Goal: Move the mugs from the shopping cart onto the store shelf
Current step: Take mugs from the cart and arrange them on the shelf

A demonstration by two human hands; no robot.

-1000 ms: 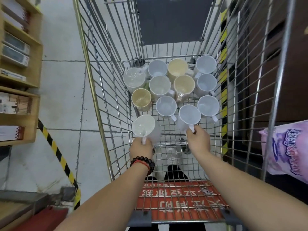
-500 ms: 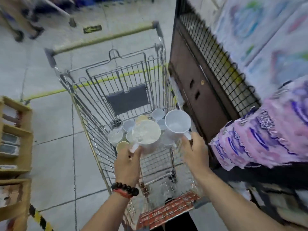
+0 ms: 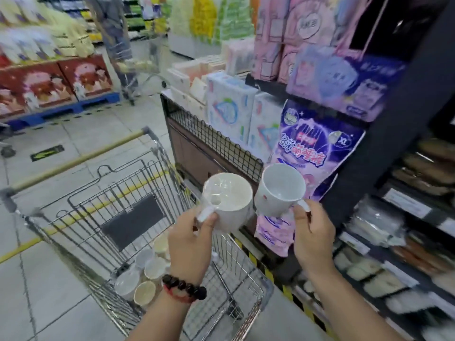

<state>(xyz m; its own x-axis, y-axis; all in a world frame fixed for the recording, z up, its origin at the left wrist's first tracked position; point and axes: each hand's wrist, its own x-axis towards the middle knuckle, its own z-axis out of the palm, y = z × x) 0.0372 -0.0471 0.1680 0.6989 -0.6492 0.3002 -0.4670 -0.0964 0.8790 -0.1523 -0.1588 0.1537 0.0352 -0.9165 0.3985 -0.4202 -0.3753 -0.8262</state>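
Mugs (image 3: 229,203) (image 3: 280,190) tilted, mouths twd camera, handles down.

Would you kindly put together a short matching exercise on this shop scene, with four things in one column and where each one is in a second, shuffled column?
Things:
1. cream mug
2. white mug
3. bead bracelet
4. remaining mugs

Places:
A. standing in the shopping cart
B. held by its handle in the right hand
C. around the left wrist
D. held by its handle in the left hand

Pairs: 1-D, 2-B, 3-C, 4-A
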